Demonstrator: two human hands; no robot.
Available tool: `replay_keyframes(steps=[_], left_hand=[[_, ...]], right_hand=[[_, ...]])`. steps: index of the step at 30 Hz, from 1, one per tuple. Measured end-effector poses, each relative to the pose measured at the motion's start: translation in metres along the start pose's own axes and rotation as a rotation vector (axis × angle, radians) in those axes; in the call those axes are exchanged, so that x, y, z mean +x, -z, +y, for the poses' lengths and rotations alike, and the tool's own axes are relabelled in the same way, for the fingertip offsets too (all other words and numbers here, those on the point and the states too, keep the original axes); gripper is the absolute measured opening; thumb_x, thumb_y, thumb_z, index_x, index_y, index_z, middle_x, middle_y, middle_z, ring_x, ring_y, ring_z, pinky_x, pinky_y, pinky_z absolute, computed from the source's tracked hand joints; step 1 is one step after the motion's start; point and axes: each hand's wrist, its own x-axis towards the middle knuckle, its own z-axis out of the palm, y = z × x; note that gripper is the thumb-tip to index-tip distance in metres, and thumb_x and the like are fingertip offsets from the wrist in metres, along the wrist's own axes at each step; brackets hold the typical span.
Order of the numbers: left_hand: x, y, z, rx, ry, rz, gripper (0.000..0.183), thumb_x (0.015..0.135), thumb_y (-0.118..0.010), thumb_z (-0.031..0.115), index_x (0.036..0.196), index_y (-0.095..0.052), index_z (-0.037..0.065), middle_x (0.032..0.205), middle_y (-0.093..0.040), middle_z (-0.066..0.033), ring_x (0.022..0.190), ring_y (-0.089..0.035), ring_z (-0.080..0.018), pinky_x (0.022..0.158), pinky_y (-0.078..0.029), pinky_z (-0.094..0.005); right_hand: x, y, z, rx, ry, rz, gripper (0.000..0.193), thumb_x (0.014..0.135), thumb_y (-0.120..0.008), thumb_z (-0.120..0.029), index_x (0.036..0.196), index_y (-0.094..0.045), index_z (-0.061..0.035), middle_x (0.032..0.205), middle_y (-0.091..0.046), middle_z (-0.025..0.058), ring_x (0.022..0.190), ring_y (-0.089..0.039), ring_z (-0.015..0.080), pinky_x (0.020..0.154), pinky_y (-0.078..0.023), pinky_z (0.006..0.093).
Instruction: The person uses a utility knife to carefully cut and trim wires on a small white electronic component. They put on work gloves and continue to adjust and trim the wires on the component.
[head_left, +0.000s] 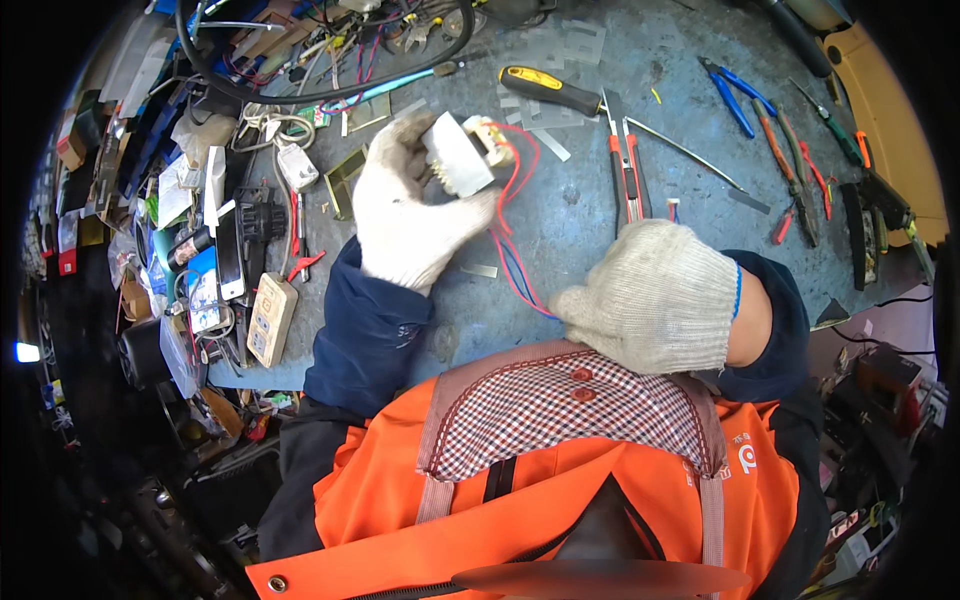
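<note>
- Over the bench (590, 170), the left hand (405, 220) is grasping a silvery block (460, 158).
- The right hand (655, 295) is clenching red-and-blue wires (503, 224) (fingers mostly hidden).

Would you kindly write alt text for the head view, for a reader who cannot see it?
A gloved left hand holds a silvery metal part, with red and blue wires running to the gloved right hand, over a worn blue workbench. A yellow-and-black screwdriver lies beyond the hands; clutter crowds the left side.
</note>
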Motion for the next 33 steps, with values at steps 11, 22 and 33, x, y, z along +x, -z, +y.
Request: replay_keyframes(steps=[11,22,33], left_hand=[[0.007,0.002,-0.006,0.355,-0.157,-0.047,0.089,0.07,-0.098,0.024,0.144,-0.059,-0.006,0.131,-0.073,-0.0221,0.124,-0.072,-0.0292,0.111,-0.056,-0.0384],[0.024,-0.009,-0.003,0.486,0.103,-0.175,0.093,0.072,-0.098,0.036,0.146,-0.059,-0.004,0.135,-0.073,-0.0224,0.125,-0.073,-0.0306,0.11,-0.057,-0.0384],[0.022,-0.007,-0.01,0.533,-0.048,-0.184,0.085,0.077,-0.091,0.037,0.147,-0.059,0.001,0.133,-0.072,-0.024,0.125,-0.071,-0.04,0.109,-0.057,-0.0447]], right_hand=[[0.011,-0.02,0.008,0.024,0.023,-0.004,0.023,0.093,-0.074,-0.03,0.087,-0.068,-0.0092,0.068,-0.068,0.0132,0.066,-0.073,0.0342,0.064,-0.057,0.0474],[0.029,-0.013,0.017,0.134,-0.135,-0.148,0.039,0.094,-0.077,-0.045,0.096,-0.073,-0.0058,0.084,-0.073,0.019,0.083,-0.074,0.0427,0.077,-0.06,0.0516],[0.025,-0.01,0.063,-0.217,-0.923,0.385,0.053,0.095,-0.077,-0.046,0.128,-0.075,-0.0036,0.109,-0.076,0.0222,0.105,-0.075,0.0413,0.089,-0.059,0.05]])
